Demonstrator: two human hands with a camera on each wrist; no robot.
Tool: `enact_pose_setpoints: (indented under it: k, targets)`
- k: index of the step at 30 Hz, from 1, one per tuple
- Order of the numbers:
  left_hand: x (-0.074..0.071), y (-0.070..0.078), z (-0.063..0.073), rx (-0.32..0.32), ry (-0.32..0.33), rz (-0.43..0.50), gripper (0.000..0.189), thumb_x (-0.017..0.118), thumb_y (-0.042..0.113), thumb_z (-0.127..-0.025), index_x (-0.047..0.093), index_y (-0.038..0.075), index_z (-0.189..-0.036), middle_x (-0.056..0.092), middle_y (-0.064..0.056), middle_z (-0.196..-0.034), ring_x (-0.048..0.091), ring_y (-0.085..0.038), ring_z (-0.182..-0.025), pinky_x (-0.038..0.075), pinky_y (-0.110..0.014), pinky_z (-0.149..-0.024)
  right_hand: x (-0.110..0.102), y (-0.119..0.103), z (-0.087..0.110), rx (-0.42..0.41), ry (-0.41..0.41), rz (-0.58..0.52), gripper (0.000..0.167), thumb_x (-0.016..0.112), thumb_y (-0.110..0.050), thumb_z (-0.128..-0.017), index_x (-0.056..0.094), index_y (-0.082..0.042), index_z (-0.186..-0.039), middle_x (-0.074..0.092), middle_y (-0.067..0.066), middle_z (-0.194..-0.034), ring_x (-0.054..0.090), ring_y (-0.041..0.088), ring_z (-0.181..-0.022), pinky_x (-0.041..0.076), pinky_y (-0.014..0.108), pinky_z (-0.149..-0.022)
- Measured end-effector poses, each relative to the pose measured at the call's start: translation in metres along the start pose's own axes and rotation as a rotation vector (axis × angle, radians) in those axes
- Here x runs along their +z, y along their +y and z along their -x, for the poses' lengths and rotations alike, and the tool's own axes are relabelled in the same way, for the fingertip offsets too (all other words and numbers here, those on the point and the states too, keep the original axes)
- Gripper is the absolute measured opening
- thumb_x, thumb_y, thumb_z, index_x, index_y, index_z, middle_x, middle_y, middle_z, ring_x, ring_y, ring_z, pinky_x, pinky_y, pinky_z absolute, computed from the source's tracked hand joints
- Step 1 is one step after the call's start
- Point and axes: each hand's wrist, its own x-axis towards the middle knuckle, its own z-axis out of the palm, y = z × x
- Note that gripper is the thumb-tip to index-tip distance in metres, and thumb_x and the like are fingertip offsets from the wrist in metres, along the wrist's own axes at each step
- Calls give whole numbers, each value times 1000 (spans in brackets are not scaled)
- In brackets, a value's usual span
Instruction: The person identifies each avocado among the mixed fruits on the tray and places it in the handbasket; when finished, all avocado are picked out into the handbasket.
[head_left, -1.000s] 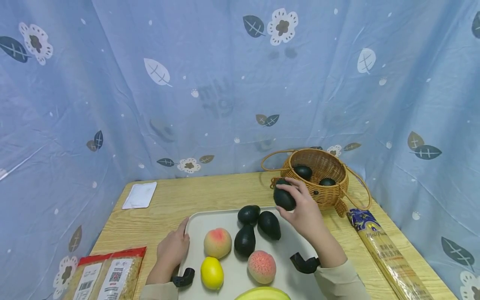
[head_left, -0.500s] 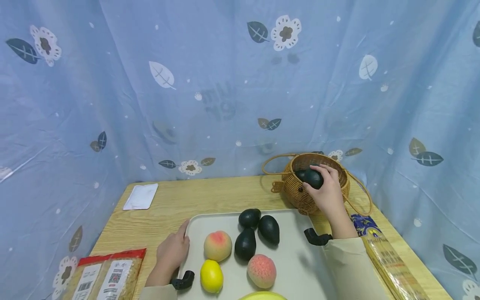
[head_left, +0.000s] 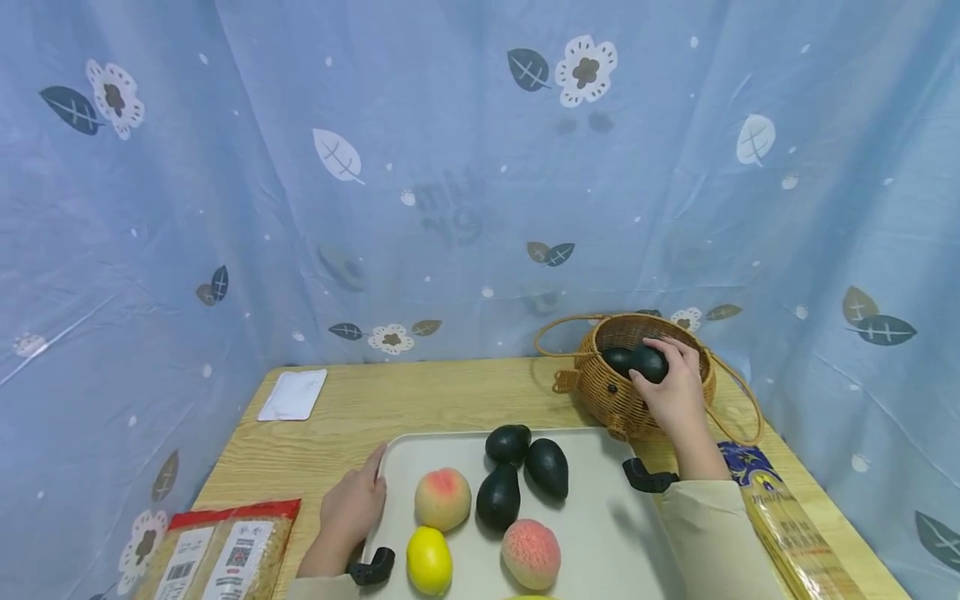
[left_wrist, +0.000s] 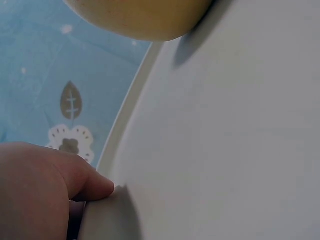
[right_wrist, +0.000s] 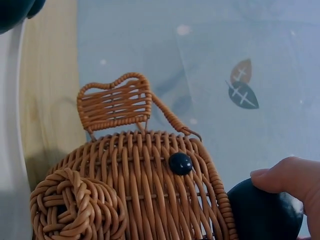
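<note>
In the head view, my right hand [head_left: 678, 392] holds a dark avocado [head_left: 649, 364] at the mouth of a wicker basket [head_left: 630, 412], beside another avocado [head_left: 617, 359] inside. The right wrist view shows my thumb [right_wrist: 280, 177] on the held avocado [right_wrist: 262, 212], close to the basket's rim. My left hand [head_left: 354, 508] grips the left edge of a pale tray [head_left: 600, 475], thumb [left_wrist: 95, 186] over the rim in the left wrist view. Three avocados [head_left: 498, 497], two peaches [head_left: 442, 498] and a lemon [head_left: 429, 561] lie on the tray.
A sliver of banana [head_left: 531, 597] shows at the bottom edge. Red-topped bags of grain [head_left: 236, 550] lie at left, a white packet [head_left: 292, 394] at back left. A long pasta bag [head_left: 795, 525] lies at right. Blue curtains [head_left: 450, 208] enclose the table.
My right hand has carried the avocado from over the tray's back right corner to the basket's mouth. The basket has turned slightly. My left hand stays at the tray edge.
</note>
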Motion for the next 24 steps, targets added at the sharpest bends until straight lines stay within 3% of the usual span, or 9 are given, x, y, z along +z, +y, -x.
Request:
enact_pose_setpoints:
  k: [6, 13, 19, 24]
  targets:
    - [4, 4, 1, 21, 10, 5, 57, 52, 21, -106, 42, 10, -160, 52, -4, -75, 48, -20, -63, 40, -35, -53, -6, 1, 4, 5, 61, 2, 54, 71, -5, -97, 53, -2, -148, 27, 26, -161, 32, 55, -143, 34, 70, -108]
    - [3, 2, -1, 16, 18, 3, 56, 52, 21, -105, 42, 9, -160, 49, -4, -68, 48, -19, -57, 38, -34, -50, 2, -23, 19, -113, 152, -41, 43, 71, -1, -96, 62, -2, -138, 36, 22, -155, 34, 48, -143, 33, 67, -110]
    - [2, -1, -2, 10, 19, -9, 57, 52, 20, -105, 43, 8, -160, 51, -5, -69, 49, -20, -57, 38, -35, -50, 25, -57, 46, -260, 29, -64, 44, 74, 4, -92, 63, -1, -134, 41, 24, -149, 48, 45, -129, 45, 59, -100]
    - [3, -3, -3, 15, 14, -7, 57, 51, 20, -105, 42, 8, -160, 53, -5, -73, 50, -20, -59, 39, -35, -50, 54, -80, 76, -326, -137, -61, 52, 81, 1, -87, 64, -4, -136, 44, 23, -149, 45, 44, -136, 44, 61, -105]
